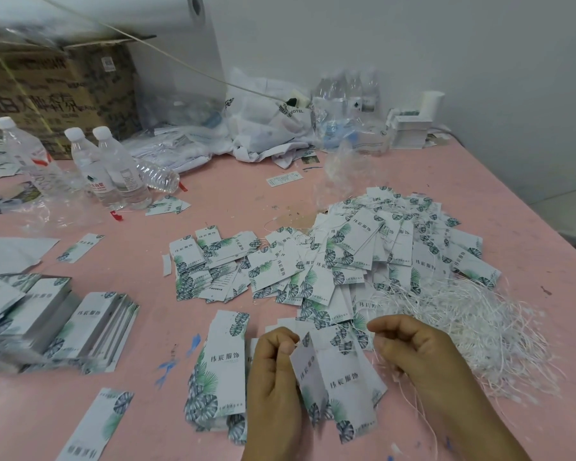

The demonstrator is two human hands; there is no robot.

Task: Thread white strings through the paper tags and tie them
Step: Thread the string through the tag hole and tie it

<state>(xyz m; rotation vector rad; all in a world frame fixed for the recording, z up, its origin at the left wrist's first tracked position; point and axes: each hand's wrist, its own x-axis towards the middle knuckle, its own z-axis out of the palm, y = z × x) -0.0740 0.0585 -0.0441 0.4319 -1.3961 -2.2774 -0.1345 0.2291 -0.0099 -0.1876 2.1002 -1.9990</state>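
Nearest the camera, the left hand (275,371) pinches the top edge of a pair of paper tags (338,377), thumb and forefinger curled together at the upper corner where the hole should be, though the hole itself is hidden behind the fingers. The tags hang with their long axis running down toward the person, tilted a little, so the threading end is the far end, up between the two hands. The right hand (416,351) sits just to the right of that corner, fingers loosely curled with thumb and fingertip drawn together; a thin white string (419,410) trails down below it, so it appears to pinch that string, though the contact point is too small to see. The right hand is therefore the nearer one to feed the string leftward into the tag's top. Just beyond the right hand lies the tangle of loose strings (473,327) on the pink counter (147,327); farther off, the heap of strung tags (379,247).
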